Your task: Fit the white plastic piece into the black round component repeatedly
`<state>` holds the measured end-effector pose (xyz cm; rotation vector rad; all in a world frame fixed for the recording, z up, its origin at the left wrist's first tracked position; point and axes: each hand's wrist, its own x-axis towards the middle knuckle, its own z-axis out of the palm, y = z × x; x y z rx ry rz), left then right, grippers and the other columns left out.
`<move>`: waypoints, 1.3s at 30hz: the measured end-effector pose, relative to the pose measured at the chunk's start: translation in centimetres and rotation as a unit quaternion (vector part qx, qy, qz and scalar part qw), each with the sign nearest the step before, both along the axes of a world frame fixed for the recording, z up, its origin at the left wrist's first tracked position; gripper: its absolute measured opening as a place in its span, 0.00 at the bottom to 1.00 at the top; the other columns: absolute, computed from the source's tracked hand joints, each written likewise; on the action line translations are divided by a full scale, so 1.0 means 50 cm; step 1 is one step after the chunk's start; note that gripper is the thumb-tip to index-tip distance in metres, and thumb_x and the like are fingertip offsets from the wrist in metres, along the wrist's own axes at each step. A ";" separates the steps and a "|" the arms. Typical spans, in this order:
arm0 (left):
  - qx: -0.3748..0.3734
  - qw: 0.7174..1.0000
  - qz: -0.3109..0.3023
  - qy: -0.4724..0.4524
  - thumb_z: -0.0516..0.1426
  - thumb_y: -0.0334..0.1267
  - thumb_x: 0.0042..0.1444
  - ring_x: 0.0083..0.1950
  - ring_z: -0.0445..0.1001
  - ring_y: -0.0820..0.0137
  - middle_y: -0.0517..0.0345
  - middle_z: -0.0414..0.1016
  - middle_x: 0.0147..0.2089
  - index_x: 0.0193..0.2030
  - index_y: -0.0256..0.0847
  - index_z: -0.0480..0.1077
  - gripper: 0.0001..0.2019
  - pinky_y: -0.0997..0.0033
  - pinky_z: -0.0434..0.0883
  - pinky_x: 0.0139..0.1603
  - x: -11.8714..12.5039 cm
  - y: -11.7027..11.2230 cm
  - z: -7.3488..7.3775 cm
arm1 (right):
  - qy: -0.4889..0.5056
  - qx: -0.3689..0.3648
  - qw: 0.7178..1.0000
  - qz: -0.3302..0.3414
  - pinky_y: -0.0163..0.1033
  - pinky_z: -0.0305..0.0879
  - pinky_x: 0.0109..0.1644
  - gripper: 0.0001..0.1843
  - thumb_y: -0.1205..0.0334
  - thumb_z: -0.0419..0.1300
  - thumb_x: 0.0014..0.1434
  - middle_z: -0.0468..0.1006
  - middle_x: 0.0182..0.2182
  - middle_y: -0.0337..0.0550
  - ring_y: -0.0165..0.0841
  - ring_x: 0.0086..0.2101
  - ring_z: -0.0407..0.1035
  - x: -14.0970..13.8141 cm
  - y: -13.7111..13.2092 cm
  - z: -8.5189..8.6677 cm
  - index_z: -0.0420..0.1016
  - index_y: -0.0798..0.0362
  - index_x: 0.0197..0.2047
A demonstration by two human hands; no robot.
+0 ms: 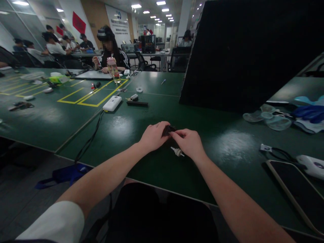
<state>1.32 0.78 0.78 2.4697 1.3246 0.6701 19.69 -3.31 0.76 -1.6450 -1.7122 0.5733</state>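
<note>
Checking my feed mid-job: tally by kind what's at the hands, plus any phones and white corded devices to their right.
Dark piece, held, partly hidden: 1
Pale fitting, lying loose: 1
Phone: 1
White corded device: 1
Total: 4

- Near this edge of the table (141,119), a small part (167,130) sits between the left hand (155,135) and the right hand (188,143).
- On the tabletop just beside the right hand, toward the person, lies a fitting (178,152).
- Beyond the hands, to the left: a box (112,103), with a bar (137,104) to its right.
- Farther back, a bottle (113,71) stands before a co-worker (124,60).
- Beyond the hands, to the right, rises a panel (243,57); a pile (312,114) lies right of its foot.
- Far right, a phone (296,194).
- Below the table, left, a pouch (67,175).
</note>
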 end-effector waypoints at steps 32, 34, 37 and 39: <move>-0.026 0.996 0.079 -0.042 0.61 0.43 0.60 0.52 0.78 0.55 0.49 0.78 0.53 0.60 0.47 0.62 0.22 0.55 0.73 0.50 -0.014 0.006 -0.003 | -0.238 -0.040 0.954 0.175 0.42 0.66 0.34 0.14 0.49 0.64 0.59 0.80 0.37 0.45 0.37 0.33 0.72 0.036 -0.021 0.027 0.83 0.46 0.44; -0.029 0.996 0.078 -0.040 0.61 0.43 0.60 0.52 0.78 0.55 0.50 0.78 0.54 0.60 0.46 0.62 0.22 0.55 0.74 0.50 -0.013 0.006 -0.001 | -0.236 -0.040 0.957 0.162 0.42 0.66 0.34 0.12 0.52 0.65 0.58 0.80 0.37 0.45 0.37 0.33 0.73 0.043 -0.018 0.026 0.84 0.47 0.42; -0.038 0.996 0.079 -0.031 0.61 0.43 0.61 0.52 0.78 0.56 0.51 0.78 0.54 0.59 0.46 0.62 0.22 0.57 0.74 0.50 -0.010 0.002 0.003 | -0.197 0.005 0.971 0.137 0.42 0.67 0.34 0.10 0.54 0.64 0.60 0.80 0.36 0.46 0.36 0.32 0.73 0.054 -0.017 0.027 0.85 0.48 0.37; -0.050 0.995 0.078 -0.032 0.61 0.44 0.61 0.51 0.79 0.57 0.51 0.78 0.54 0.60 0.46 0.62 0.22 0.59 0.74 0.48 -0.009 -0.001 0.005 | -0.122 0.062 0.987 0.084 0.42 0.69 0.36 0.12 0.53 0.62 0.62 0.81 0.38 0.46 0.36 0.33 0.74 0.059 -0.017 0.027 0.84 0.48 0.39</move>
